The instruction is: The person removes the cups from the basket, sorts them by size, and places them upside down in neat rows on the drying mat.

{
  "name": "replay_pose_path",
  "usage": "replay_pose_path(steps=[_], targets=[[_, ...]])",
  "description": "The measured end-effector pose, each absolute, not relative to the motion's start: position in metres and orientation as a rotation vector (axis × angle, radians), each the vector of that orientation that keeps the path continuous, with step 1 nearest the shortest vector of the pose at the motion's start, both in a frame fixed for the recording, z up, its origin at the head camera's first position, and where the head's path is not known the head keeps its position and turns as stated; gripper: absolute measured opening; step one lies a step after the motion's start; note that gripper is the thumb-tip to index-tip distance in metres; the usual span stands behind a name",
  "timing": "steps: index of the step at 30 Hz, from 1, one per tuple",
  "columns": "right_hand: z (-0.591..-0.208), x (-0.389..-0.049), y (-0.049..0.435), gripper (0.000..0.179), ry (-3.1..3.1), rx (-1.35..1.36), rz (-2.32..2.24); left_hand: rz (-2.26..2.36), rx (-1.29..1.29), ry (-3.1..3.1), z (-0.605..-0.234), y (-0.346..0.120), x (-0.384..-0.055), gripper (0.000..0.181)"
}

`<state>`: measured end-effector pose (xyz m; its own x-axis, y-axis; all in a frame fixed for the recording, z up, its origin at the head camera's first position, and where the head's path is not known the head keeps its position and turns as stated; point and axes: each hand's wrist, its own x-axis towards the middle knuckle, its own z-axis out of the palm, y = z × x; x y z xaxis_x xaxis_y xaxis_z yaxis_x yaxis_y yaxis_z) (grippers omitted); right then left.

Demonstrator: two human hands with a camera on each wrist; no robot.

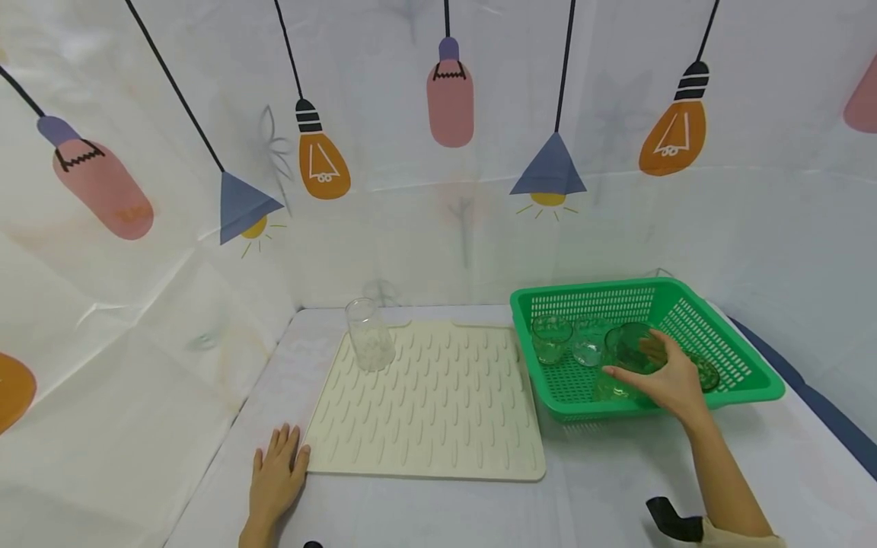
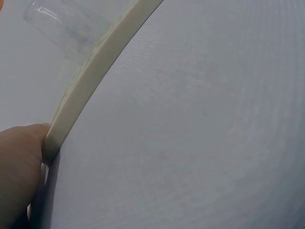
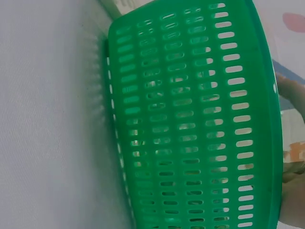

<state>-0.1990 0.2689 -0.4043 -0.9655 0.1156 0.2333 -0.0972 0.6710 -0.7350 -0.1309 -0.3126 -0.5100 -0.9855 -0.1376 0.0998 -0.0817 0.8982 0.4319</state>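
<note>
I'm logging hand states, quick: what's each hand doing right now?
Left hand: open, its thumb touching the mat.
Right hand: holding a glass at the green basket.

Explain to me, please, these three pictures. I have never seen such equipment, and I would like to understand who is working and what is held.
There is no robot here: you see a person's bare left hand and right hand. The widest picture comes from a camera worn on the head. The other two come from wrist cameras: the left one shows the edge of the ridged mat, the right one mostly the side of the green basket.

Mat and basket lie on a white table. A tall glass stands on the mat; several glasses are in the basket. The right hand has its grip around a clear glass there. The left hand rests at the mat's edge, holding nothing.
</note>
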Motion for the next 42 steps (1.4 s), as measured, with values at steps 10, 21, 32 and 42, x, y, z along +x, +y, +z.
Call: replay_pose_path(steps=[10,21,32,42], targets=[[-0.395,-0.194,0.263,0.091,-2.388,0.089,1.426,-0.69,0.187,-2.944,-0.509,-0.311,-0.135,0.054],[-0.367,-0.192,0.247,0.083,-2.141,0.253,1.747,-0.784,0.214,-2.942,-0.503,-0.308,-0.137,0.053],[-0.349,-0.197,0.233,0.08,-2.021,0.511,1.869,-0.997,0.22,-2.92,-0.498,-0.309,-0.134,0.063],[-0.342,-0.201,0.216,0.079,-2.173,0.541,1.711,-1.139,0.151,-2.66,-0.478,-0.292,-0.132,0.05]])
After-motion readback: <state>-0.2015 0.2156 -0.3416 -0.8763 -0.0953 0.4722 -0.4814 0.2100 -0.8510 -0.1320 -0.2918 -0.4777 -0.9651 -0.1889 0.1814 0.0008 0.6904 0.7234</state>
